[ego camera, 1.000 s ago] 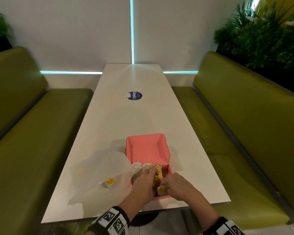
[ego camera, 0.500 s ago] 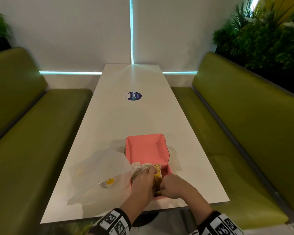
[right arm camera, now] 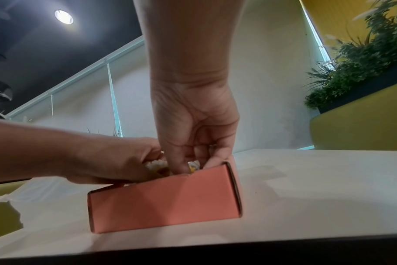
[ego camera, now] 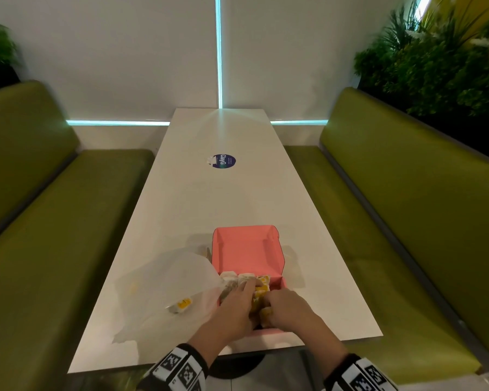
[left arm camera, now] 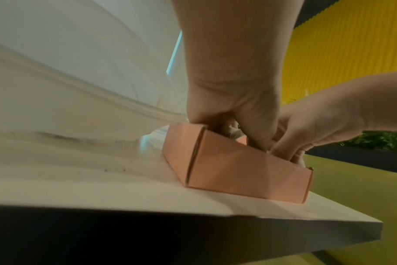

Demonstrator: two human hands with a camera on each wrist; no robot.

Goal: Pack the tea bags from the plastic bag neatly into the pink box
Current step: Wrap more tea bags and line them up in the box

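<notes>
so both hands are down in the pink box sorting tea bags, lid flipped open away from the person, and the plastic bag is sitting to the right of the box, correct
One detail is wrong: the plastic bag lies to the left of the pink box, not the right, as the head view shows. The rest holds: the left hand and right hand are both in the box among the tea bags, and the lid is open away from the person.

One head view from above, two wrist views from worktop height.
The head camera looks forward and down the long white worktop (ego camera: 220, 210); both wrist cameras sit low at its near edge, close behind the open pink cardboard box (left arm camera: 233, 172), which all three share.
</notes>
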